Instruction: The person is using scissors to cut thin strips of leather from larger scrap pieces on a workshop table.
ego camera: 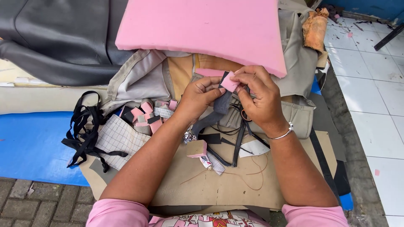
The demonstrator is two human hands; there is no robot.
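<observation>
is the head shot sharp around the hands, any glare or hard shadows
Head view: even daylight, soft shadows only; left hand, right hand and the pink piece they pinch are sharp; white tiles bright but not blown out; mild wide-angle bend at the edges.

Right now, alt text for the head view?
Both hands, left hand and right hand, pinch a small pink foam piece attached to a grey fabric strip, above a brown cardboard sheet. A large pink foam slab lies beyond; black straps lie left.
</observation>
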